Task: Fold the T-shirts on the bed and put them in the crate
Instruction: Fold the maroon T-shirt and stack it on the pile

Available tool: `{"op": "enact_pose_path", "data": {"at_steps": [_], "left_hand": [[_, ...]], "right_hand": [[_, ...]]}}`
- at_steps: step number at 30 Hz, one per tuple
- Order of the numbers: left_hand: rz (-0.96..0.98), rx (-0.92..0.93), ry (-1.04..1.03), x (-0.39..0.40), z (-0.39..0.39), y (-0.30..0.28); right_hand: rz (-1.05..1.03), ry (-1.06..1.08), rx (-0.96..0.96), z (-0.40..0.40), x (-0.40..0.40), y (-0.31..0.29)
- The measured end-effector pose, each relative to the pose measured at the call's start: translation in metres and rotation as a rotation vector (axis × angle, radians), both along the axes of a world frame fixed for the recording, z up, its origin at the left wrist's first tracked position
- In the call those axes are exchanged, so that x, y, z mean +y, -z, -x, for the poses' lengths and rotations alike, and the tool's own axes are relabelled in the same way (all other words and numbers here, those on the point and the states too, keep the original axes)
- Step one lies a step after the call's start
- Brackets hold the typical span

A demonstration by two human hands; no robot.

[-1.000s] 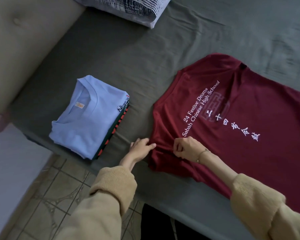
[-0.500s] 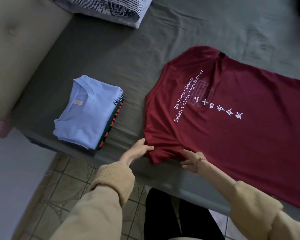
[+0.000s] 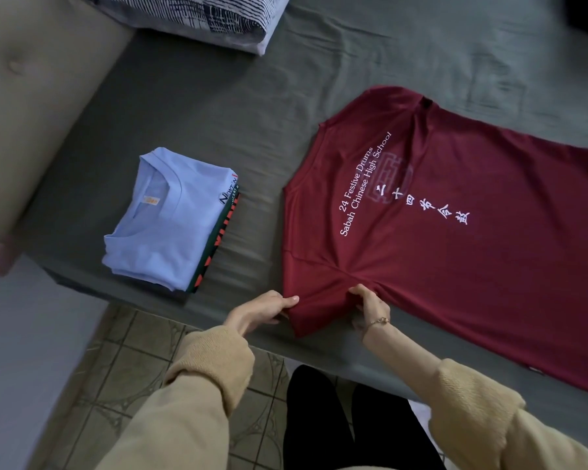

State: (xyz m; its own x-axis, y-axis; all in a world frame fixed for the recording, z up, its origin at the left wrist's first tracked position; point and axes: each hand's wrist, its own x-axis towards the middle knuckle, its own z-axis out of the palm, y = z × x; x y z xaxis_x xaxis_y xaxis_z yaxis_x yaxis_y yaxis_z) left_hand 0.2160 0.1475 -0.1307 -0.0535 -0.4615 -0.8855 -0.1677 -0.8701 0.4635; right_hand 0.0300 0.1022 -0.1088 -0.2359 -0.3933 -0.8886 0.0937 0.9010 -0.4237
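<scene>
- At the near edge of the bed point(image 3: 190, 106), the left hand point(image 3: 260, 310) pinches the sleeve corner of the red shirt point(image 3: 455, 266), thumb on top and fingers beneath the cloth.
- The right hand point(image 3: 370, 305) grips a bunch of the same shirt just beside it, near the armpit; creases fan out from that pinch.
- That shirt lies otherwise flat and print-up, unfolded, its collar toward the far side and its hem running off to the right.
- To its left, apart from it, sits a stack point(image 3: 170, 222) of folded shirts near the bed's corner: a blue shirt point(image 3: 163, 228) on top, and a dark shirt point(image 3: 218, 245) with red markings showing beneath.
- A folded striped cloth point(image 3: 197, 15) lies at the far edge, well apart from both.
- No crate is in view.
- Risks, as a judgement: the sleeve hangs close to the mattress edge, so a loose pinch could let it slide toward the floor point(image 3: 123, 395); pulling on the bunched cloth could drag the body askew and wrinkle the fold; a wide sweep of the left arm could knock the stack.
- Count: one unfolded shirt, at least two folded shirts, one striped cloth, two hands, no crate.
</scene>
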Motion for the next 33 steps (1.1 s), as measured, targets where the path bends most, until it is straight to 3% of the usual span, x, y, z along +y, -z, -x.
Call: {"op": "enact_pose_path", "data": {"at_steps": [10, 15, 23, 28, 33], "left_hand": [[-0.061, 0.200, -0.109, 0.011, 0.001, -0.006], [-0.059, 0.135, -0.052, 0.011, -0.002, -0.007], [-0.005, -0.079, -0.069, 0.002, 0.001, 0.003], [0.020, 0.090, -0.273, 0.010, 0.006, -0.006], [-0.059, 0.094, -0.118, 0.021, 0.012, -0.008]], "right_hand": [[0.050, 0.038, -0.138, 0.001, 0.006, 0.004], [0.064, 0.005, -0.036, 0.010, 0.009, 0.014], [0.104, -0.278, 0.117, 0.027, 0.007, 0.007], [0.057, -0.562, 0.190, 0.036, 0.007, 0.014], [-0.073, -0.782, 0.176, 0.043, 0.013, 0.008]]}}
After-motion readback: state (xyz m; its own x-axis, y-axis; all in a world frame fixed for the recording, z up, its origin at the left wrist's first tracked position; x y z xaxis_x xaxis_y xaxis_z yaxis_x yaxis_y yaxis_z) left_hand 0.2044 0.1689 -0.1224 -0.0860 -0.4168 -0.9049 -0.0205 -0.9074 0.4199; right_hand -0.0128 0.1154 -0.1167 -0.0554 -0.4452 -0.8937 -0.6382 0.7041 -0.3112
